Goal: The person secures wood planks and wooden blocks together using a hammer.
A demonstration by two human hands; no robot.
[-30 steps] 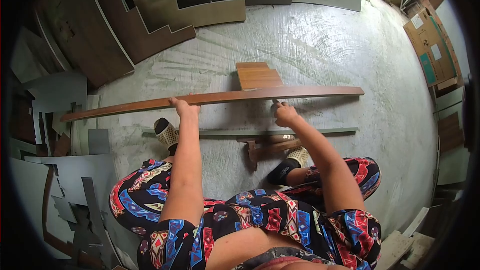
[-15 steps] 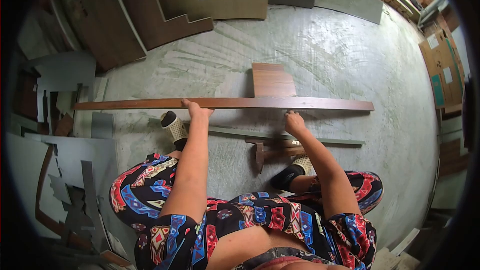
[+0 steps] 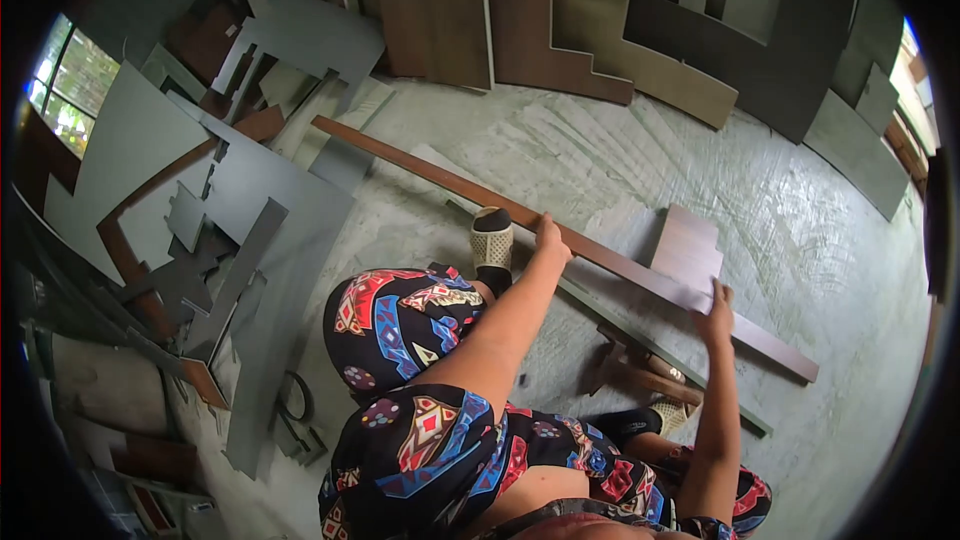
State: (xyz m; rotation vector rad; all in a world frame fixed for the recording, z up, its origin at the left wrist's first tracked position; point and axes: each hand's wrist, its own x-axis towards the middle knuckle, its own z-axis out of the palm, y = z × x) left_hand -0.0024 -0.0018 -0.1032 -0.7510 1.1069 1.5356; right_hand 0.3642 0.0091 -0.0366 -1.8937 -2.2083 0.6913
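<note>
A long, narrow brown wood-grain strip (image 3: 440, 177) lies slantwise in front of me, running from upper left to lower right. My left hand (image 3: 552, 238) grips it near its middle, thumb over the top. Further along to the right, my right hand (image 3: 716, 316) has its fingers over the strip's edge; their undersides are hidden. A short wood-grain board piece (image 3: 688, 245) touches or nearly touches the strip's far side. Closer to my feet are a thin grey-green strip (image 3: 590, 305) and a hammer (image 3: 640, 378) with a wooden handle, both on the floor.
Cut grey panels and offcuts (image 3: 240, 230) are piled at the left. Large brown boards (image 3: 437, 15) and a stepped olive-brown panel (image 3: 660, 80) lean along the back. A dark ring-shaped item (image 3: 294, 396) lies at lower left. My left shoe (image 3: 491, 240) is close to the strip.
My view has turned to the left, so the strip now appears slanted. My right hand has moved from just below the strip onto its edge. My left hand keeps its grip.
</note>
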